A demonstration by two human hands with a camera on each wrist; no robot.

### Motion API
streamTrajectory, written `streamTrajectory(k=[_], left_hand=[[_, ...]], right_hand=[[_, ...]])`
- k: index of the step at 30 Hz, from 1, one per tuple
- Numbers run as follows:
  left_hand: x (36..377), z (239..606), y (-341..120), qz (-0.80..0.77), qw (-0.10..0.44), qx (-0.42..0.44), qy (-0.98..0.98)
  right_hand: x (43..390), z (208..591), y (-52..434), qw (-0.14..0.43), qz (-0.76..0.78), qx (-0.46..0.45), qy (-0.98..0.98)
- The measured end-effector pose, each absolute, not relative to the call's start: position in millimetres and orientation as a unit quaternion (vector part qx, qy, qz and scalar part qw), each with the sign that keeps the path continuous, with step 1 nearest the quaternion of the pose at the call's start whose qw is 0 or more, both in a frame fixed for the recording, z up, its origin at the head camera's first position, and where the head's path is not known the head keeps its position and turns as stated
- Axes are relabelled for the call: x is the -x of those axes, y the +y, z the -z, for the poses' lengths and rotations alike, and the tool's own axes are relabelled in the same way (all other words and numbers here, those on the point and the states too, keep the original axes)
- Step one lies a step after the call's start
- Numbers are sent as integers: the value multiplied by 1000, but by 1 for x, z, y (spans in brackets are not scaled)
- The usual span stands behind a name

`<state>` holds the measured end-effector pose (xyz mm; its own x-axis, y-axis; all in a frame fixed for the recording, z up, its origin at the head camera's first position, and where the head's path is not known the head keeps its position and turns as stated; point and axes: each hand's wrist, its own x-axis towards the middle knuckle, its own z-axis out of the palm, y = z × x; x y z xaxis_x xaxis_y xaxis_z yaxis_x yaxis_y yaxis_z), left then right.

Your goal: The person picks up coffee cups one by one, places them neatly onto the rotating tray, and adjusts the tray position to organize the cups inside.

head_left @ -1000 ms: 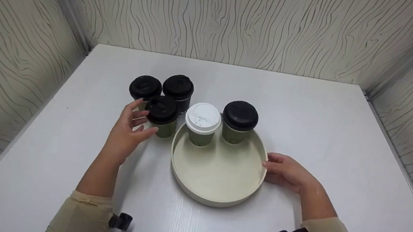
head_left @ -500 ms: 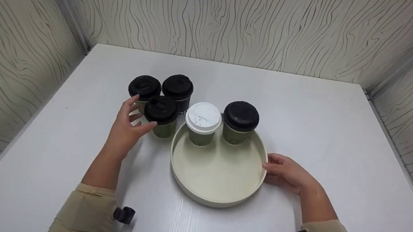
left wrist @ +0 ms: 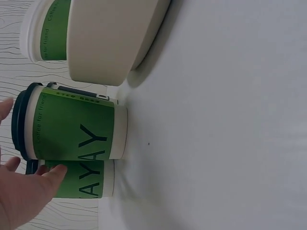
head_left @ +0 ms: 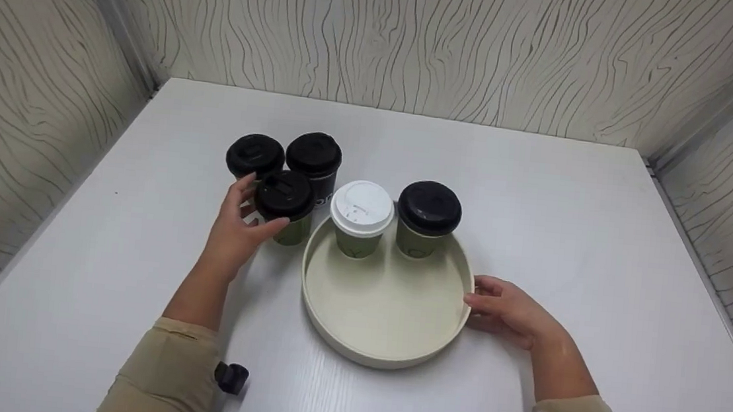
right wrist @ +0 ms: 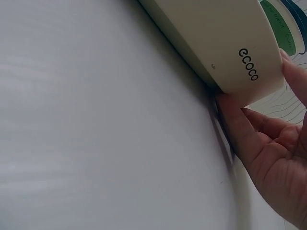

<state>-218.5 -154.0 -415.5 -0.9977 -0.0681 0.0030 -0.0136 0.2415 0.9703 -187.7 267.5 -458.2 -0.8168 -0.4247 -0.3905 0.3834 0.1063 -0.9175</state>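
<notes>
My left hand (head_left: 235,231) is beside a green paper coffee cup (head_left: 291,231) with a black lid, thumb on the near side and fingers to the left of the lid. A gap between thumb and cup shows in the left wrist view; whether any fingertip touches is unclear. On the right, my right hand (head_left: 508,311) holds the round cream tray (head_left: 379,360) by its side wall, thumb at the rim and fingers low on the outside. In the tray's far part stand a white-lidded green cup (head_left: 361,215) and a black-lidded green cup (head_left: 427,215), both upright.
Behind the cup at my left hand stand another black-lidded green cup (head_left: 255,155) and a dark cup (head_left: 315,158), close together. All rest on a white table (head_left: 539,201), with wood-grain-patterned panels (head_left: 387,42) at the back and sides.
My left hand drew back slightly, then moved right and closer round the near black-lidded cup. The right hand keeps its hold on the tray. The cups stay in place.
</notes>
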Motion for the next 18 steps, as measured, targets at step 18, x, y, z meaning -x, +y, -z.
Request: streamTrajectory(k=[18], left_hand=[[228,429,-151,627,36,-9,-778]], right_hand=[[189,457,266,303,674,11,674]])
